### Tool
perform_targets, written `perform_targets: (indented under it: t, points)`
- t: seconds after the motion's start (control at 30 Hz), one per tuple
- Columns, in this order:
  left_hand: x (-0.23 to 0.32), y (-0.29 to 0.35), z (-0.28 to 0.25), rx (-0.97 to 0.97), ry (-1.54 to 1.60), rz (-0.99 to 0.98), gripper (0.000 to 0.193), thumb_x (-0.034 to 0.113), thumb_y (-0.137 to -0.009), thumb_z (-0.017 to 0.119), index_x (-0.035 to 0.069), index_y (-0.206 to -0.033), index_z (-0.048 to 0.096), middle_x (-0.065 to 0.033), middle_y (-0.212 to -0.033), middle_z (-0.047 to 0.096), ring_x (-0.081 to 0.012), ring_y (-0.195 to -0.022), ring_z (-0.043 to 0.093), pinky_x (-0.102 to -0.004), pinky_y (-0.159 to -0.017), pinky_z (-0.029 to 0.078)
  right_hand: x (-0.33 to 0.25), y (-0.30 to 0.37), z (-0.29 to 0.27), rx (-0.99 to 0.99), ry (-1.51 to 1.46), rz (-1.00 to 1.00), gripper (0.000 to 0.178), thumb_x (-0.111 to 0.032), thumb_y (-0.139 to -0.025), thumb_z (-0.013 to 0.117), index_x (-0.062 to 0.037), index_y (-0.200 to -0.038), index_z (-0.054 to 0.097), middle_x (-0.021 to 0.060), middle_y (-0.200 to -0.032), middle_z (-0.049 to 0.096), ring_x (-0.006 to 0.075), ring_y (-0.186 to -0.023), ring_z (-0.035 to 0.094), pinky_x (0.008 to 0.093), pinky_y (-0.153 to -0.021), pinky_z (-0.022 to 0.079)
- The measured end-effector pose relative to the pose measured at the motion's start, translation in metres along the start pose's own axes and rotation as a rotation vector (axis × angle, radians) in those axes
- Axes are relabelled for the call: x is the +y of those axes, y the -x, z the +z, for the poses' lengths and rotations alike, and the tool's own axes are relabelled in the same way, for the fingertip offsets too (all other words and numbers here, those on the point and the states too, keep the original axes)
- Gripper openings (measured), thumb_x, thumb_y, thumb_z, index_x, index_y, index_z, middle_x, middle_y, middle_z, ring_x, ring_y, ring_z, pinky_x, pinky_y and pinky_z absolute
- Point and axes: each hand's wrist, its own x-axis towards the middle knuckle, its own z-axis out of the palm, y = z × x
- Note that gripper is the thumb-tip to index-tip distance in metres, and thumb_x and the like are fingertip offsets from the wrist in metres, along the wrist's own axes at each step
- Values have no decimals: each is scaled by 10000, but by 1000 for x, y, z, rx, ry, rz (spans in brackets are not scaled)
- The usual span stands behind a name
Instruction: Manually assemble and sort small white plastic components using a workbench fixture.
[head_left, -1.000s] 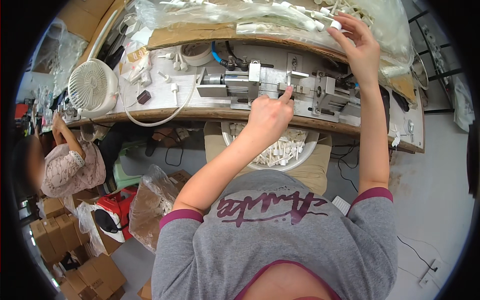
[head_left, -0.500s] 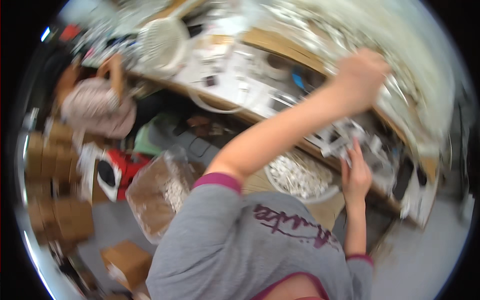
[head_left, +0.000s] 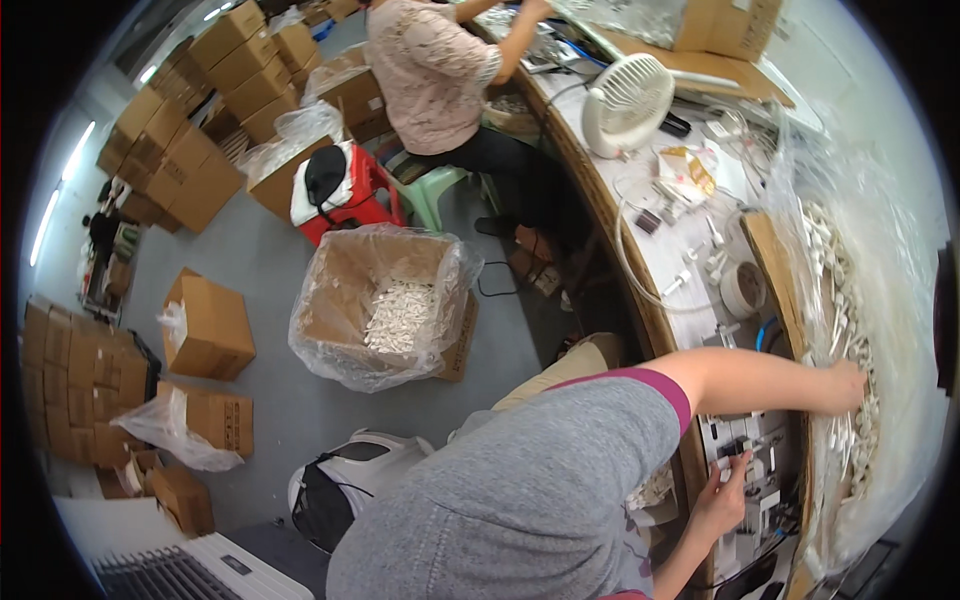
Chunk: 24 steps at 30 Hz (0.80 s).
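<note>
The left hand [head_left: 838, 388] reaches among white parts [head_left: 860, 465] while the right hand [head_left: 722, 500] meets a metal fixture [head_left: 765, 497].

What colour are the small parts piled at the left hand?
The small parts are white, best seen in the head view.

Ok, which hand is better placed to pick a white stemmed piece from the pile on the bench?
Left, I'd judge: the left hand is at the pile of white stemmed pieces, while the right hand is by the metal fixture, farther off.
</note>
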Motion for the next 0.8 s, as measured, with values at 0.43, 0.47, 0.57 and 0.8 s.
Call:
perform_targets:
  t: [0.43,0.47,0.57,0.8]
  points:
    - [0,-17,-31,331,463,-266,55,59,-646,708,25,-689,711,-188,-693,666,-331,-712,686,-415,-622,544,-4,-13,-22,33,-128,5,431,-237,-867,721,-93,-1254,598,99,-1078,705,252,-694,664,350,-599,496]
    - [7,-19,-35,410,638,-370,54,59,-647,716,26,-689,710,-192,-683,660,-328,-700,685,-414,-616,540,-8,-18,-33,-11,-259,149,388,-251,-874,724,-97,-1216,622,84,-1067,710,210,-661,646,320,-584,488]
    - [43,-19,-39,508,1046,-419,63,67,-643,746,41,-688,711,-183,-664,656,-297,-656,677,-393,-593,523,-4,-29,-63,406,-410,208,261,-111,-925,677,7,-1154,637,116,-983,683,154,-786,623,274,-679,527]
    - [89,44,-67,566,1343,-394,124,58,-638,739,-7,-685,645,-130,-705,684,-205,-604,633,-323,-573,488,-10,-85,-103,897,-457,88,375,-206,-827,795,18,-1073,624,145,-915,666,219,-755,643,336,-649,546]
